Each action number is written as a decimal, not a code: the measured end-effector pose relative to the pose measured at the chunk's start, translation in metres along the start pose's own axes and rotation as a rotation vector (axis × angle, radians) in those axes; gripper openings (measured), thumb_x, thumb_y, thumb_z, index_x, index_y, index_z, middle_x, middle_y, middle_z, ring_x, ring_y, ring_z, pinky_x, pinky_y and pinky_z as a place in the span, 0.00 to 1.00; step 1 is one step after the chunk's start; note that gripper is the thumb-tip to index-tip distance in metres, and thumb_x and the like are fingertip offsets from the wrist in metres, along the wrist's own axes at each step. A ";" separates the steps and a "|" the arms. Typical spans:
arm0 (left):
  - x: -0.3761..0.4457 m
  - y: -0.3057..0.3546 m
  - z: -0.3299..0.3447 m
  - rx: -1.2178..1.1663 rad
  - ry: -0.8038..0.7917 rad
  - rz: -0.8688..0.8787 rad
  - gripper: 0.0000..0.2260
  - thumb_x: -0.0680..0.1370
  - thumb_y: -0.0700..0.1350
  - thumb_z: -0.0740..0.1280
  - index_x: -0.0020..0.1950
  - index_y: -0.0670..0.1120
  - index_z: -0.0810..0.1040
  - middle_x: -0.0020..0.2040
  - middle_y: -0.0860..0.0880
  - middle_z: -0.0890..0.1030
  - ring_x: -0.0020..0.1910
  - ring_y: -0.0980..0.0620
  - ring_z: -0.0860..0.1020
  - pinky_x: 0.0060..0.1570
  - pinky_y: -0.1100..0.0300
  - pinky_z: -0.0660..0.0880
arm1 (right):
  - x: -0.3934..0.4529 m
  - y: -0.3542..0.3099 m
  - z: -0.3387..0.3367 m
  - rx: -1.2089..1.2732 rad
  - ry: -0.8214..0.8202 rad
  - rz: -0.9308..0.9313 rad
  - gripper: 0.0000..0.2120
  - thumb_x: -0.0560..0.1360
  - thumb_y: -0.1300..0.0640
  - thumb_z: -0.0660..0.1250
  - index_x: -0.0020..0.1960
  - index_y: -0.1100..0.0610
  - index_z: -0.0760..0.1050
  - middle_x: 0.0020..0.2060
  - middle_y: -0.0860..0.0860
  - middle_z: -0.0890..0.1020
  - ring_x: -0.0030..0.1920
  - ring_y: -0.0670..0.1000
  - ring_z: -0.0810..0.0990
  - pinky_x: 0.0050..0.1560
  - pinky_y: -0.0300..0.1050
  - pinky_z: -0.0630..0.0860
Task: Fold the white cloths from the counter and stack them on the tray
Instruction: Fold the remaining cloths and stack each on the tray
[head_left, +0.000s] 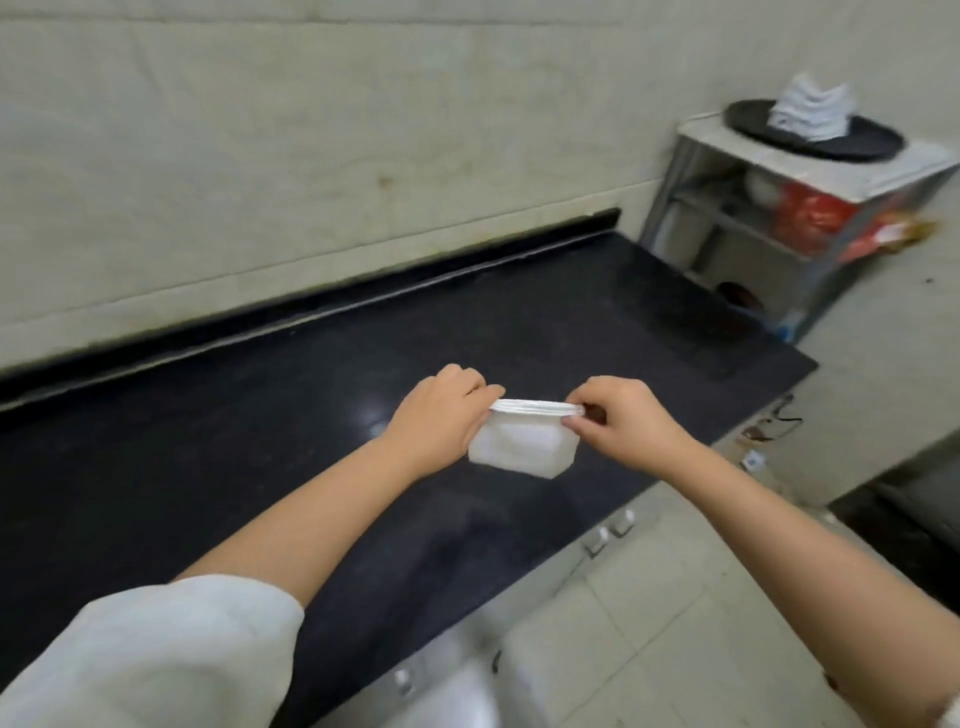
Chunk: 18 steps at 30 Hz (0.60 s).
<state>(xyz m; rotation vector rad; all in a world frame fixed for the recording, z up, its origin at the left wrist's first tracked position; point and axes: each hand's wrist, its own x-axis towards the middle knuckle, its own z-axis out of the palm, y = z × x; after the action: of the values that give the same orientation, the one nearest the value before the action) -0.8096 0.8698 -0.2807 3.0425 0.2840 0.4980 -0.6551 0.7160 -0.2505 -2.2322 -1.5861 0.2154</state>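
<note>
Both hands, left (441, 415) and right (621, 421), pinch the top corners of a folded cloth (522, 449) hanging just above the tabletop (260, 415). It looks light and limp; gripping the layered edge should keep the folds together. The tray (852, 143) already carries a stack (813, 109).

The folded cloth (524, 447) hangs over the bench (260, 415) near its front edge, toward the right end, the left hand (439, 415) at its left end and the right hand (623, 421) at its right. Beyond the bench's right end, against the wall, stands a shelf unit (779, 228); on top lies a tray (841, 140) carrying a stack of folded cloths (810, 111).
</note>
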 end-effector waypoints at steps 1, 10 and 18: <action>0.024 0.019 -0.001 -0.015 0.000 0.003 0.15 0.76 0.43 0.56 0.56 0.42 0.79 0.44 0.44 0.81 0.39 0.43 0.77 0.34 0.52 0.78 | -0.006 0.021 -0.018 0.002 0.024 0.021 0.06 0.73 0.60 0.66 0.47 0.61 0.79 0.40 0.53 0.78 0.41 0.49 0.74 0.43 0.38 0.64; 0.223 0.182 -0.011 -0.175 0.008 0.013 0.17 0.79 0.45 0.61 0.68 0.47 0.70 0.55 0.48 0.80 0.56 0.46 0.74 0.55 0.56 0.68 | -0.071 0.194 -0.180 0.007 0.232 0.112 0.08 0.73 0.60 0.67 0.49 0.61 0.81 0.42 0.56 0.82 0.42 0.49 0.75 0.44 0.38 0.66; 0.376 0.258 -0.030 -0.337 0.058 0.090 0.11 0.77 0.42 0.64 0.58 0.45 0.79 0.46 0.49 0.78 0.44 0.54 0.71 0.44 0.64 0.63 | -0.063 0.310 -0.290 0.085 0.466 0.124 0.08 0.73 0.61 0.67 0.50 0.59 0.82 0.42 0.58 0.83 0.42 0.50 0.76 0.44 0.39 0.69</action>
<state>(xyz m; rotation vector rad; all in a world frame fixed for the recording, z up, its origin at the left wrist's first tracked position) -0.4248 0.6871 -0.1163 2.7242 0.0570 0.5747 -0.3068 0.5044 -0.1168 -2.1178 -1.1706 -0.1892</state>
